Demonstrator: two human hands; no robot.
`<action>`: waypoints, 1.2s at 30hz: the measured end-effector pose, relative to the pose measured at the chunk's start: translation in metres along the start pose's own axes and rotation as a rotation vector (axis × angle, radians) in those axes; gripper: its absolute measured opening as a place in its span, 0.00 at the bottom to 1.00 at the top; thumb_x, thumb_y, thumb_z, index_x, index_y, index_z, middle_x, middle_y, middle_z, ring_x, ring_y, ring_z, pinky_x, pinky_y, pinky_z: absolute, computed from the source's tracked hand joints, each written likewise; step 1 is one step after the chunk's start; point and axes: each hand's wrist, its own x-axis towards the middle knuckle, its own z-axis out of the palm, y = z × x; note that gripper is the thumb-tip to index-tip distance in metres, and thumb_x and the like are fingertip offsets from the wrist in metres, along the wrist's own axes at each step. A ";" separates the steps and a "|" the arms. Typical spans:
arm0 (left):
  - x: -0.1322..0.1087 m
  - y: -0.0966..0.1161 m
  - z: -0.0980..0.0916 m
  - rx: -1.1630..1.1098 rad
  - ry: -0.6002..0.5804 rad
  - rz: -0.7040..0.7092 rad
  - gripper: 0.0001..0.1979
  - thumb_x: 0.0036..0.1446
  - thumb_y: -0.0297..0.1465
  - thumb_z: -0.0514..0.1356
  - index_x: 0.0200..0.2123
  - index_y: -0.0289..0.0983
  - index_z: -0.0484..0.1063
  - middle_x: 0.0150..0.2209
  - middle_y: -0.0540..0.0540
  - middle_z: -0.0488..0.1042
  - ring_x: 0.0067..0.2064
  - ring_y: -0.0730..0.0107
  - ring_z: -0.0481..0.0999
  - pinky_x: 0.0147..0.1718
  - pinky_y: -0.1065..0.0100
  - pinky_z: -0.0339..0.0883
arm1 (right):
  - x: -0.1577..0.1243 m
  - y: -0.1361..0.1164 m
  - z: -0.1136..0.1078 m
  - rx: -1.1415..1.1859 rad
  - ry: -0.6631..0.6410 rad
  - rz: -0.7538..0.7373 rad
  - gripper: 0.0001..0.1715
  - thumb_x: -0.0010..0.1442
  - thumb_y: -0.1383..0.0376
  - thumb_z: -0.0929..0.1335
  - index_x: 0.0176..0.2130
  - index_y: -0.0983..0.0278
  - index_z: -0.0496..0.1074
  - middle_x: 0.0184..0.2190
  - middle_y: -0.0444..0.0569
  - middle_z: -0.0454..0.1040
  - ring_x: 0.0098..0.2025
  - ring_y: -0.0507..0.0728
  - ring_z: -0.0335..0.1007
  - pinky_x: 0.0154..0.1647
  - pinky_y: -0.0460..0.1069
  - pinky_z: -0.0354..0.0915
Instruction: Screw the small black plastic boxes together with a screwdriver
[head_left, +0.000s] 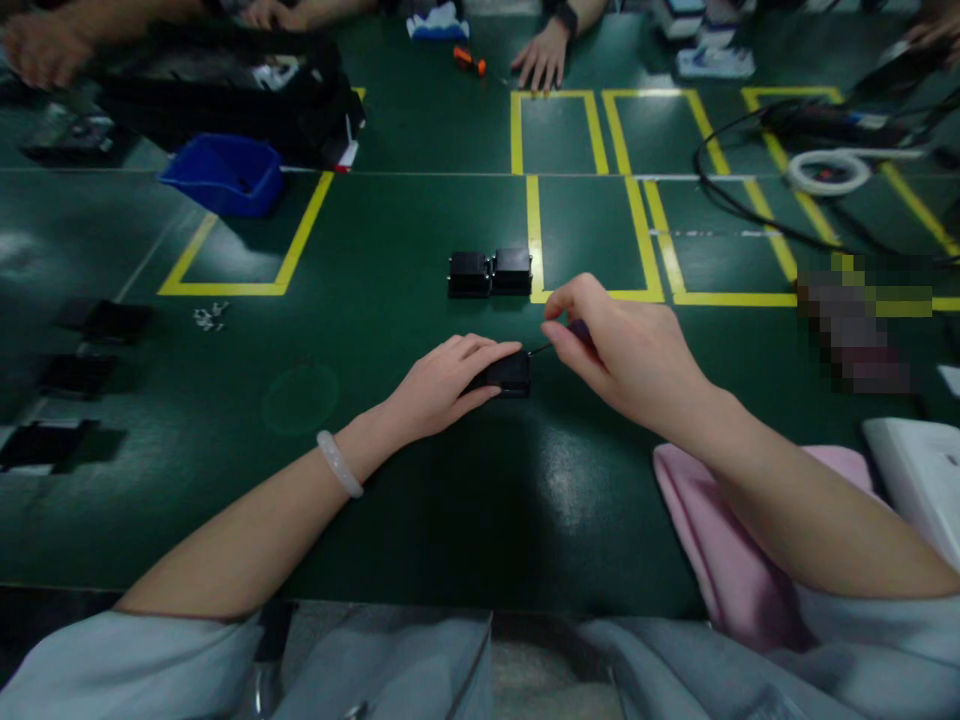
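On the green table my left hand [454, 385] lies over a small black box-shaped part [513, 372], its fingers and thumb gripping the sides. My right hand [619, 345] pinches the dark handle of a screwdriver [541, 349]. The thin shaft points left, and its tip meets the right end of the black part. Most of the handle is hidden in my fingers. Just beyond my hands, two similar black parts [469, 274] sit side by side. A scatter of small silver screws [210, 317] lies to the left.
A blue bin [225, 175] stands at the back left, before a large black case [232, 95]. Several dark parts [79, 375] line the left. Pink cloth [697, 510] lies under my right forearm. Across the table are co-workers' hands [544, 55], an orange-handled screwdriver [469, 61] and cables [829, 172].
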 end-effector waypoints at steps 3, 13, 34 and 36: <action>0.000 0.000 0.000 0.001 -0.003 -0.005 0.26 0.69 0.34 0.55 0.67 0.41 0.56 0.58 0.40 0.68 0.57 0.56 0.68 0.55 0.55 0.66 | 0.000 0.000 0.000 0.000 0.004 -0.006 0.13 0.68 0.61 0.59 0.45 0.65 0.67 0.25 0.43 0.74 0.25 0.53 0.70 0.25 0.47 0.51; -0.001 0.000 -0.001 0.006 0.000 0.001 0.25 0.69 0.34 0.55 0.67 0.40 0.57 0.58 0.40 0.68 0.56 0.56 0.68 0.55 0.55 0.66 | 0.001 0.000 0.000 0.009 0.012 -0.015 0.14 0.68 0.60 0.59 0.43 0.65 0.68 0.25 0.43 0.72 0.25 0.53 0.69 0.26 0.47 0.51; 0.000 0.000 -0.001 0.005 0.005 0.007 0.25 0.69 0.34 0.56 0.66 0.39 0.57 0.58 0.40 0.68 0.56 0.56 0.69 0.55 0.56 0.66 | 0.000 0.000 -0.001 0.051 -0.021 -0.009 0.16 0.69 0.58 0.58 0.44 0.65 0.68 0.27 0.45 0.73 0.25 0.52 0.67 0.26 0.47 0.51; 0.000 0.000 -0.001 0.006 0.004 0.005 0.25 0.69 0.34 0.55 0.66 0.39 0.57 0.58 0.40 0.68 0.56 0.57 0.69 0.55 0.56 0.66 | 0.000 0.000 -0.001 0.042 -0.027 -0.005 0.16 0.69 0.58 0.58 0.43 0.65 0.68 0.26 0.44 0.72 0.24 0.52 0.66 0.26 0.47 0.51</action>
